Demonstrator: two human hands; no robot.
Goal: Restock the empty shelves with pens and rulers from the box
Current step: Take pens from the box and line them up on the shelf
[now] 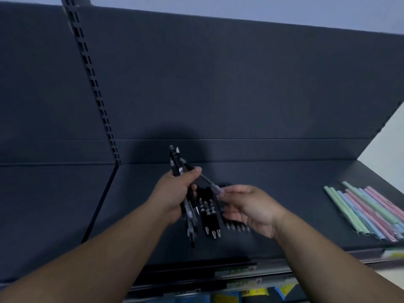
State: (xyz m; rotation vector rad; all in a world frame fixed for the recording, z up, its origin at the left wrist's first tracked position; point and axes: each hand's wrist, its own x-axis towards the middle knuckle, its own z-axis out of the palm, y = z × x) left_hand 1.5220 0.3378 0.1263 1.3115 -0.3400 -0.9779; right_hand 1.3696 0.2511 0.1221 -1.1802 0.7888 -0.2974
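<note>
My left hand (175, 194) grips a bundle of black pens (177, 165) upright above the dark shelf (284, 193), their ends sticking out above and below the fist. My right hand (249, 207) pinches the tip of one pen (209, 181) that slants out of the bundle. Several black pens (211, 217) lie side by side on the shelf just below both hands, with more (237, 226) partly hidden under my right hand. No rulers or box are in view.
Several pastel pens (367, 212) in green, blue and pink lie in a row at the shelf's right end. A slotted upright (94, 84) divides the dark back panel. The shelf's front edge (240, 271) carries price labels, with coloured goods (229, 297) on a lower shelf.
</note>
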